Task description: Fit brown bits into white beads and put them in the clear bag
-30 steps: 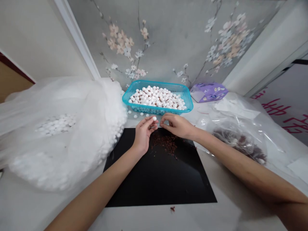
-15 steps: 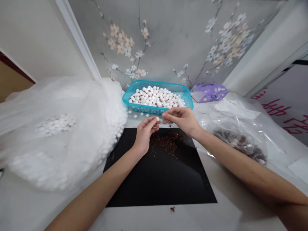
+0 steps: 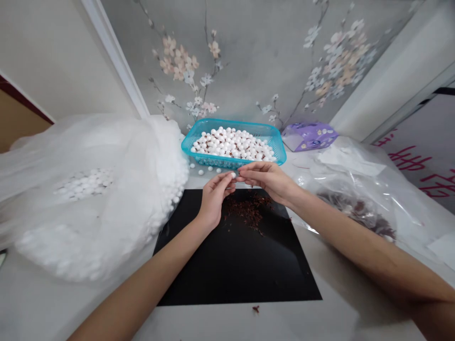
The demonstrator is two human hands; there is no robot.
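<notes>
Between the thumb and fingers of my left hand is a small white ball. My right hand is pinched just to the right of that ball, its fingertips close to it; whatever they hold is too small to make out. Below both hands, a heap of small reddish-brown pieces lies on a black mat. Behind the hands stands a blue basket with many white balls in it, some showing brown bits.
On the left a big translucent bag bulges with white balls. Several loose balls lie before the basket. To the right are a purple packet and a clear plastic bag of brown material. One brown piece lies near the front.
My right hand has moved slightly left and down, bringing its fingertips closer to the ball. My left hand stays nearly still with the ball.
</notes>
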